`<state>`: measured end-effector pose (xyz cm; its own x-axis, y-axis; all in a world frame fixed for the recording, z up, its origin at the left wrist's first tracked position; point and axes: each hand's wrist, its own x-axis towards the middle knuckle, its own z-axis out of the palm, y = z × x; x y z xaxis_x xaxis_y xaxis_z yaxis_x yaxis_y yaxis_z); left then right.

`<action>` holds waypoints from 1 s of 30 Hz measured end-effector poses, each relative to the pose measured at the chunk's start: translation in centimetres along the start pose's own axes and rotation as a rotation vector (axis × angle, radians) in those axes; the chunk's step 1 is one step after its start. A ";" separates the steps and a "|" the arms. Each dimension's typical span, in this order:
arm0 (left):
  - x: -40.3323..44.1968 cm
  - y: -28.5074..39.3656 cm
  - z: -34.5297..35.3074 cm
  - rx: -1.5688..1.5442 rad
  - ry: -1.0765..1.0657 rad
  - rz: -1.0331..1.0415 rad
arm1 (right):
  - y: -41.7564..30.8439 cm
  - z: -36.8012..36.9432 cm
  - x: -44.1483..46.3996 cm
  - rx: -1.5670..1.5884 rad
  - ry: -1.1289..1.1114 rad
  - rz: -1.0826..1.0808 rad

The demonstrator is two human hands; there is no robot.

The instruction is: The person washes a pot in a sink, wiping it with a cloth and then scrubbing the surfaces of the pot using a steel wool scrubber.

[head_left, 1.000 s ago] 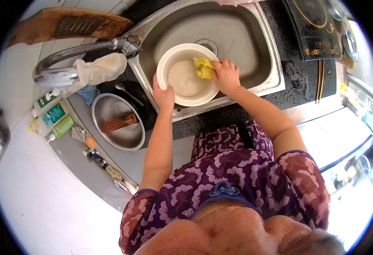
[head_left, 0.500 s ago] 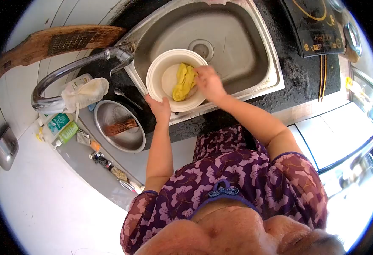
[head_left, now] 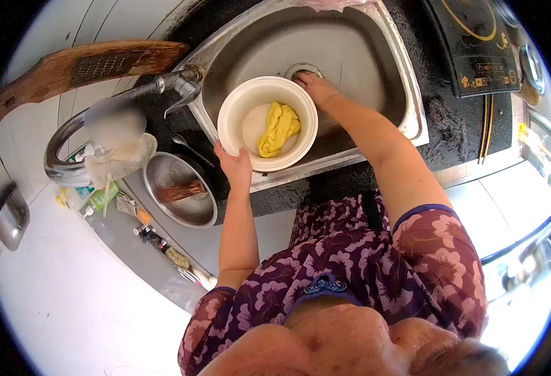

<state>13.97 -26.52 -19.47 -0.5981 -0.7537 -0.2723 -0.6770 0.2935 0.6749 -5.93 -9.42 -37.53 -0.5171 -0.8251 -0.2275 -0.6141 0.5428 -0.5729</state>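
A white round bowl [head_left: 228, 147] sits over the near left side of the steel sink [head_left: 376, 69]. Inside it lies a crumpled yellow cloth [head_left: 278, 130]. My left hand [head_left: 236, 168] grips the bowl's near left rim, thumb pointing up along its side. Over at the sink's drain [head_left: 301, 67], just beyond the bowl, my right hand [head_left: 316, 89] reaches down with its fingers drawn together. Its fingertips are partly hidden, and I cannot make out what they hold.
A curved faucet [head_left: 56, 147] stands left, with a whitish cloth [head_left: 128, 156] draped on it. A metal basin [head_left: 194, 213] holds a brown bristle brush [head_left: 181, 191], near a spoon [head_left: 190, 149]. An induction cooker [head_left: 479, 56] and chopsticks [head_left: 485, 128] lie on the right.
My right hand has left the yellow cloth in the bowl and moved away to the drain. My left hand stays on the rim.
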 end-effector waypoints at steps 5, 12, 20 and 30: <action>0.3 -2.2 0.2 -0.041 0.002 0.018 | 1.6 -2.5 -0.9 -0.134 -0.201 -0.216; -0.4 -2.7 0.5 0.024 0.010 0.003 | 2.7 -4.5 -2.1 0.034 0.086 -0.038; -0.6 -3.2 0.8 0.096 0.034 0.053 | 4.5 -2.2 -2.0 0.241 0.434 0.596; -0.9 -2.4 0.8 0.024 0.027 0.082 | 1.8 1.6 0.1 0.028 0.192 -0.055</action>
<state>15.82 -26.11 -21.40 -0.6402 -0.7423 -0.1977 -0.6364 0.3684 0.6777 -6.16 -8.80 -39.80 -0.5890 -0.8070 -0.0423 -0.6291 0.4907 -0.6029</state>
